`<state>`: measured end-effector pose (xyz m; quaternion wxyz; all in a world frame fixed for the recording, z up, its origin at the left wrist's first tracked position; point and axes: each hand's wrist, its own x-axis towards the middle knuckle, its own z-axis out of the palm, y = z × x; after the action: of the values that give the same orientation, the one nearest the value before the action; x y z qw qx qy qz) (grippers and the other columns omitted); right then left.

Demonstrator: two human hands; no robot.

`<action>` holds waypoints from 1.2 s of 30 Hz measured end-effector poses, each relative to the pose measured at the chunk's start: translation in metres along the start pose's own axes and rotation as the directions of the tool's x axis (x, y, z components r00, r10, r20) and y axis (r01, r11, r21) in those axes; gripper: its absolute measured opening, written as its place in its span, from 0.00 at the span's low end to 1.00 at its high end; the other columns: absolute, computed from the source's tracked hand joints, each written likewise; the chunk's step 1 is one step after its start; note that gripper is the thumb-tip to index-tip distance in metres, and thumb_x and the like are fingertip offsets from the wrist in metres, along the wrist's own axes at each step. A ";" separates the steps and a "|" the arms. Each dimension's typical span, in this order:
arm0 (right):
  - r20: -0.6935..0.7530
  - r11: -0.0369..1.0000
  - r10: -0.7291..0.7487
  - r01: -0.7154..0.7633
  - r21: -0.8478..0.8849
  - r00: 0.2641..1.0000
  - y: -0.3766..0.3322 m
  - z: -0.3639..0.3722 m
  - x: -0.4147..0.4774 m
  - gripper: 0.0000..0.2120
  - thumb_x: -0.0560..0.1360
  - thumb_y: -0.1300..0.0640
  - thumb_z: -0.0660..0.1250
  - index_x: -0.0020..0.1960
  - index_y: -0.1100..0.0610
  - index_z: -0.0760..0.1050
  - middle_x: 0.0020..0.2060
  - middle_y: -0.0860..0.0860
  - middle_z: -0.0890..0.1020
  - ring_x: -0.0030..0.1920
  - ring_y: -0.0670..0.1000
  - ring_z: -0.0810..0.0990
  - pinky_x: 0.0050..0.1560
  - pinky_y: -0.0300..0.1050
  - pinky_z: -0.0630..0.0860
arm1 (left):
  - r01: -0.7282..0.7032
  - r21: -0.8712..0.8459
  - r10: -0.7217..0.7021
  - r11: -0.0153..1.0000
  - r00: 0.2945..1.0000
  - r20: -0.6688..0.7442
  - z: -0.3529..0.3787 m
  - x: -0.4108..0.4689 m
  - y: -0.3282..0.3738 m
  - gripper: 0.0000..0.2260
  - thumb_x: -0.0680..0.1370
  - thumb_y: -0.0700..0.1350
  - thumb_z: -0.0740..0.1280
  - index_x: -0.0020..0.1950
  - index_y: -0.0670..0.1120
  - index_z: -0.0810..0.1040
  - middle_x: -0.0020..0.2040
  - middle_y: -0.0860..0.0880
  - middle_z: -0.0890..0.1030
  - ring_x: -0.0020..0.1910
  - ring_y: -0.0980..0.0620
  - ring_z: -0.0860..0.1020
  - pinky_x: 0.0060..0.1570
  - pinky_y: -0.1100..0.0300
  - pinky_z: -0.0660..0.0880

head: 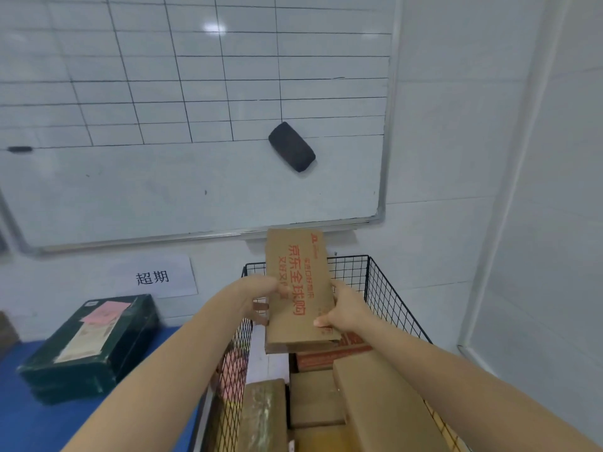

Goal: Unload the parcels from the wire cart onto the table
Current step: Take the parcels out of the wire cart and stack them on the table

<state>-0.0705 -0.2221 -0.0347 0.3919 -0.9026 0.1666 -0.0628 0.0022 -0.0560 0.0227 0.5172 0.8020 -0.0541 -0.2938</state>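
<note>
We grip the flat cardboard parcel (298,288) with left hand (257,296) and right hand (342,309) at its side edges; it seems light and stiff.

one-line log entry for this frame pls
phase: lifting | object: flat cardboard parcel | left hand: gripping left edge | right hand: gripping right edge | position: above wire cart | cart: more parcels inside

Blue table (39,419): dark green box (94,347) on it, seemingly stacked.
</note>
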 end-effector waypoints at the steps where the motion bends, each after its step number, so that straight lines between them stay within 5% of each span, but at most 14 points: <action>1: -0.008 1.000 0.004 -0.004 0.024 1.000 -0.001 0.001 0.000 0.40 0.61 0.58 0.81 0.68 0.53 0.66 0.61 0.48 0.77 0.62 0.52 0.77 0.63 0.51 0.75 | -0.005 -0.002 0.005 1.000 1.000 -0.004 0.001 0.000 0.000 0.14 0.74 0.38 0.70 0.58 0.46 0.75 0.51 0.50 0.74 0.59 0.44 0.74 0.53 0.42 0.77; 8: -0.077 0.999 -0.044 0.044 -0.003 0.996 -0.011 0.003 0.000 0.43 0.61 0.49 0.80 0.71 0.53 0.64 0.63 0.50 0.72 0.61 0.52 0.75 0.62 0.51 0.75 | 0.013 -0.066 -0.015 0.998 1.000 -0.026 -0.006 -0.002 -0.007 0.22 0.72 0.38 0.73 0.64 0.43 0.72 0.60 0.46 0.76 0.59 0.44 0.75 0.48 0.38 0.78; 13: -0.055 0.999 -0.051 0.051 0.008 0.997 -0.019 0.000 -0.002 0.47 0.59 0.41 0.78 0.72 0.52 0.61 0.65 0.51 0.71 0.60 0.53 0.77 0.59 0.53 0.77 | 0.003 -0.149 -0.008 0.989 0.999 -0.031 -0.003 -0.011 -0.012 0.46 0.68 0.34 0.75 0.75 0.55 0.50 0.60 0.47 0.74 0.61 0.43 0.73 0.43 0.31 0.76; 17: -0.041 0.984 -0.032 0.038 0.172 0.999 -0.020 -0.005 -0.004 0.40 0.63 0.39 0.75 0.66 0.56 0.64 0.57 0.48 0.77 0.51 0.49 0.80 0.48 0.46 0.81 | -0.016 -0.157 0.011 0.987 1.000 -0.028 -0.002 -0.012 -0.012 0.44 0.68 0.41 0.77 0.75 0.55 0.52 0.60 0.49 0.73 0.66 0.42 0.70 0.52 0.25 0.68; 20: -0.063 0.961 -0.008 0.025 0.275 0.998 -0.023 -0.010 -0.011 0.35 0.67 0.36 0.71 0.63 0.56 0.65 0.54 0.46 0.76 0.51 0.47 0.78 0.43 0.39 0.77 | -0.029 -0.151 0.025 0.988 0.999 -0.029 -0.005 -0.018 -0.004 0.43 0.65 0.56 0.78 0.72 0.54 0.57 0.69 0.48 0.69 0.69 0.41 0.67 0.55 0.23 0.64; 24: -0.062 0.891 0.011 0.019 0.454 0.998 -0.029 -0.020 -0.019 0.38 0.67 0.31 0.65 0.65 0.58 0.63 0.57 0.48 0.77 0.54 0.46 0.77 0.54 0.44 0.75 | -0.048 -0.150 0.052 0.988 0.998 0.023 -0.012 -0.025 0.005 0.46 0.60 0.74 0.66 0.72 0.51 0.64 0.71 0.43 0.67 0.68 0.38 0.68 0.57 0.25 0.65; 26: -0.060 0.874 0.002 0.027 0.485 0.998 -0.034 -0.024 -0.021 0.39 0.69 0.28 0.59 0.68 0.56 0.62 0.58 0.47 0.75 0.57 0.47 0.75 0.58 0.44 0.70 | -0.031 -0.178 0.040 0.984 0.998 0.044 -0.013 -0.025 0.007 0.46 0.62 0.78 0.58 0.71 0.49 0.66 0.70 0.40 0.68 0.68 0.36 0.68 0.59 0.27 0.64; 31: -0.065 0.923 0.022 0.005 0.385 0.998 -0.039 -0.031 -0.012 0.57 0.55 0.14 0.38 0.71 0.47 0.67 0.68 0.47 0.73 0.68 0.51 0.71 0.70 0.60 0.64 | 0.024 -0.288 -0.026 0.957 1.000 -0.006 -0.012 -0.022 0.003 0.49 0.65 0.79 0.52 0.73 0.44 0.64 0.68 0.35 0.69 0.64 0.31 0.70 0.59 0.27 0.64; 36: -0.047 0.929 0.055 -0.034 0.368 0.997 -0.049 -0.040 -0.020 0.62 0.49 0.12 0.38 0.64 0.52 0.75 0.56 0.52 0.81 0.57 0.55 0.79 0.59 0.59 0.75 | -0.012 -0.296 0.003 0.955 1.000 -0.030 -0.008 -0.018 -0.008 0.45 0.64 0.80 0.50 0.74 0.55 0.60 0.64 0.35 0.73 0.60 0.31 0.73 0.59 0.23 0.57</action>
<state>-0.0867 -0.2112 0.0282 0.5499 -0.8075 0.1833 -0.1094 -0.0101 -0.0394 0.0258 0.6333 0.7194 -0.0049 -0.2852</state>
